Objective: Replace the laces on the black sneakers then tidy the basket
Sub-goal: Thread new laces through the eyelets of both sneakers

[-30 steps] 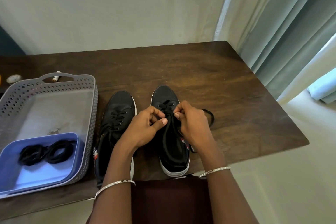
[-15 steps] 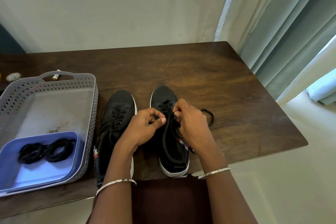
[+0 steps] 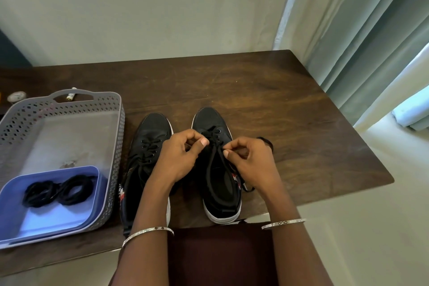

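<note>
My left hand and right hand each pinch the lace over the right sneaker. They are wider apart than half a second ago. The left sneaker is unmoved beside it. Coiled laces lie in the basket, left.

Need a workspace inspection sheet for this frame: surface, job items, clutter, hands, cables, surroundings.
Surface: dark wooden table, scratch marks visible.
Job's things: left sneaker laced; right sneaker beside it, toes pointing away, with a black lace in its front eyelets. Grey basket at the left holds a blue tray with coiled black laces.
Clutter: small white tube and round pale object behind the basket.
Hands: left hand and right hand both pinch the lace over the right sneaker.
Cables: nothing seen.
Surroundings: pale wall behind, curtain at the right.
</note>
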{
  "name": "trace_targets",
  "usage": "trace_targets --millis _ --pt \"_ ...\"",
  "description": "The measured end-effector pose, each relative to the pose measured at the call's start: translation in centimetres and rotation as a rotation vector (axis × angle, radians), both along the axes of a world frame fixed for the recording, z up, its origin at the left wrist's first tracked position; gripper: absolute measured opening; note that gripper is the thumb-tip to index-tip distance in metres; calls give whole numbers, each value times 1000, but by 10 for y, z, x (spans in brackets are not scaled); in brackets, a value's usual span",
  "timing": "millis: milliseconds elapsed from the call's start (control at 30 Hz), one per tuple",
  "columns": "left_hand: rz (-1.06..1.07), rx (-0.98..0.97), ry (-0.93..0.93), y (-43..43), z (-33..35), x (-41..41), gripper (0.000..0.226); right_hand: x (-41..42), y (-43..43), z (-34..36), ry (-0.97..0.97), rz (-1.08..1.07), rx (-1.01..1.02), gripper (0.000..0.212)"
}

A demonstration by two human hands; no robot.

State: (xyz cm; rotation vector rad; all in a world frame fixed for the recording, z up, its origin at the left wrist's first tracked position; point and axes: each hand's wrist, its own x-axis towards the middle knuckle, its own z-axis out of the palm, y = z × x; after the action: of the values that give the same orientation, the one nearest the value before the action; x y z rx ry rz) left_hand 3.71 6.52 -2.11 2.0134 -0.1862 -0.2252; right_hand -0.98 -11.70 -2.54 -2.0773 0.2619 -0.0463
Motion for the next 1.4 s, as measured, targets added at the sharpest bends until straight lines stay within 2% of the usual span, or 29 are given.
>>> trace_targets --millis 200,367,433,533,633,733,833,967,1067,1167,1267,1400 --pt "-103 10 98 2 3 -2 5 1 3 -3 34 -88 -47 10" --pt "-116 55 82 3 6 -5 4 -1 4 -3 85 -145 42 9" --pt "-94 36 142 3 8 -6 7 0 5 -1 97 -166 18 10" --pt "-64 -96 281 7 11 -6 16 0 8 0 103 -171 -28 10" --pt "-52 -206 328 8 17 -6 20 0 10 1 117 -166 -52 10" --pt "5 -176 366 3 16 -5 22 0 10 3 115 -157 -59 11" --pt "94 -99 396 0 10 0 24 -2 9 2 114 -164 22 11" --pt "91 -131 390 -2 11 -2 24 -3 5 4 120 -165 64 9" --pt "93 -66 316 -3 11 -3 21 -4 3 7 110 -168 81 6" --pt "83 -50 266 -3 9 -2 17 0 2 13 -49 -195 86 7" --pt "-2 -13 255 0 9 -4 19 6 7 22 -196 -106 -37 4" --pt "-86 -8 248 5 9 -5 19 12 19 26 -162 102 -384 8"
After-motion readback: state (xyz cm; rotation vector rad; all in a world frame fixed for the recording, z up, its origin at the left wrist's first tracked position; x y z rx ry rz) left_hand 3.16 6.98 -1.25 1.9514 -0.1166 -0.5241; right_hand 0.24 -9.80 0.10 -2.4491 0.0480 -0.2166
